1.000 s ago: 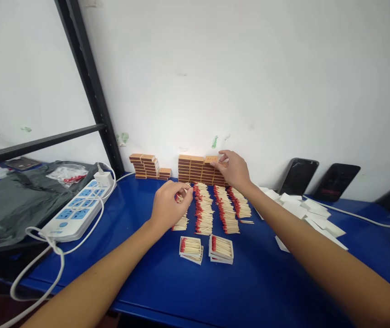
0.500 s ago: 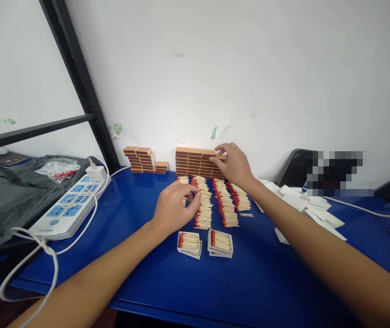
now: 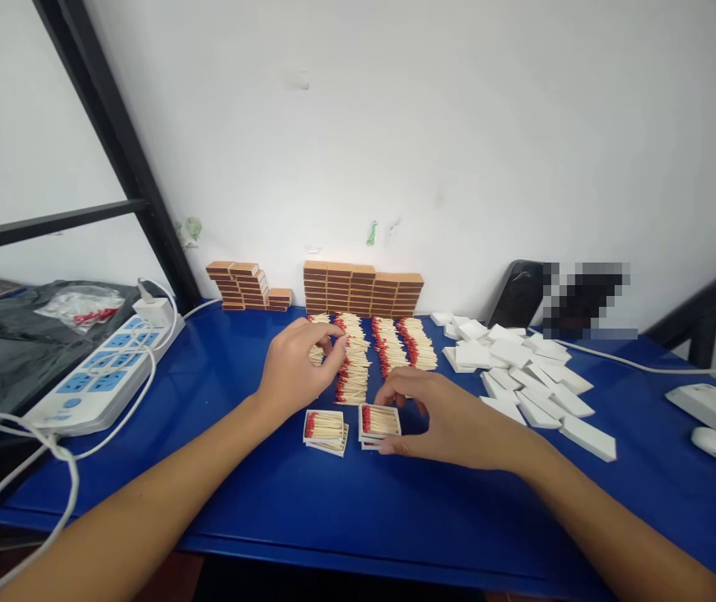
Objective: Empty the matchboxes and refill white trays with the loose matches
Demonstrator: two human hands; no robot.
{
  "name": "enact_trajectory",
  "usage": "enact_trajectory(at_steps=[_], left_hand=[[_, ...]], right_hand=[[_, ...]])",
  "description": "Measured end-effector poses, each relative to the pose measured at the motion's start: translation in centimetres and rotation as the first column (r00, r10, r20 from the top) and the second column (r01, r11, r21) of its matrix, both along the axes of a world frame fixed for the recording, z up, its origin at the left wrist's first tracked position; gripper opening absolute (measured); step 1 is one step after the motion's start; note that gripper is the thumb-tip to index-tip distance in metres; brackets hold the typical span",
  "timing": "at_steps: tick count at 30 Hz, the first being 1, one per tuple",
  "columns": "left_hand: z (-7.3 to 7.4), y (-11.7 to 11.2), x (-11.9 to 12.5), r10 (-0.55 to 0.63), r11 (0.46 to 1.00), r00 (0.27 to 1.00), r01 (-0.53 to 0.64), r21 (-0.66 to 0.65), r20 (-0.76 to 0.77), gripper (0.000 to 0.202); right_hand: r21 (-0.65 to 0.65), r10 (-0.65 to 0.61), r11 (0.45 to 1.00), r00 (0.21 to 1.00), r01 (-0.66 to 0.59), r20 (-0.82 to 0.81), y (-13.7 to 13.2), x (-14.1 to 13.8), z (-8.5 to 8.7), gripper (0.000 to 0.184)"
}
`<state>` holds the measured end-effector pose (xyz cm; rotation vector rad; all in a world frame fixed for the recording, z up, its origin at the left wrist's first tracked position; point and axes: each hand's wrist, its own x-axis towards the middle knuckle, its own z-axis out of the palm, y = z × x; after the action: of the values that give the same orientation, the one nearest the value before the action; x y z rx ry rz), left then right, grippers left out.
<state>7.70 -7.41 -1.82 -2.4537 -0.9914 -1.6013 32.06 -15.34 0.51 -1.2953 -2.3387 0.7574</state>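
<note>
My right hand is at the right stack of white matchbox trays filled with red-tipped matches. Its fingers are at the far edge and its thumb at the near edge of the top tray. A second stack of filled trays sits just to the left. My left hand hovers over the left match rows, thumb and forefinger nearly meeting; anything between them is too small to make out. Rows of loose matches lie beyond the trays, with more match rows to the right.
Brown matchboxes are stacked against the wall, with a smaller stack to their left. White empty-looking trays are heaped at right. A power strip with white cables lies left. A dark phone-like object leans on the wall.
My right hand has come from the top of the matchbox wall down to the right tray stack. The left hand has stayed over the match rows. The view has shifted slightly.
</note>
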Motion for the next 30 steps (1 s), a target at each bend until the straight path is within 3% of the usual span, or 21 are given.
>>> enact_trajectory(at_steps=[4,7,11,14,19,26,30], left_hand=[[-0.2,0.3,-0.2,-0.009,1.000,0.999,0.009,-0.010,-0.040,0.006],[-0.4,0.5,-0.3,-0.033,0.999,0.998,0.033,-0.007,-0.054,0.008],[-0.3,0.4,-0.3,-0.035,0.999,0.998,0.036,0.023,-0.046,0.008],[0.1,0.5,-0.5,-0.018,0.999,0.999,0.019,0.035,-0.037,0.007],[0.5,0.5,-0.7,0.039,0.998,0.999,-0.038,0.045,-0.025,0.008],[0.2,0.4,-0.5,0.013,0.999,0.999,-0.011,0.035,-0.044,0.009],[0.2,0.3,-0.5,0.023,0.999,0.998,-0.022,0.028,-0.054,0.010]], right_hand=[[0.024,0.020,1.000,0.997,-0.018,-0.069,0.6,1.1,0.7,0.033],[0.053,-0.055,0.997,0.997,0.058,-0.056,1.1,3.4,1.5,0.039],[0.019,-0.188,0.982,0.972,0.187,0.139,2.2,6.8,2.2,0.047],[-0.051,-0.220,0.968,0.930,0.245,0.296,3.1,8.1,2.0,0.044],[-0.044,-0.196,0.973,0.913,0.226,0.359,3.6,8.2,1.1,0.037],[0.009,-0.136,0.990,0.942,0.140,0.307,3.6,8.6,0.7,0.035],[0.039,-0.156,0.988,0.946,0.151,0.283,3.7,8.8,0.6,0.038]])
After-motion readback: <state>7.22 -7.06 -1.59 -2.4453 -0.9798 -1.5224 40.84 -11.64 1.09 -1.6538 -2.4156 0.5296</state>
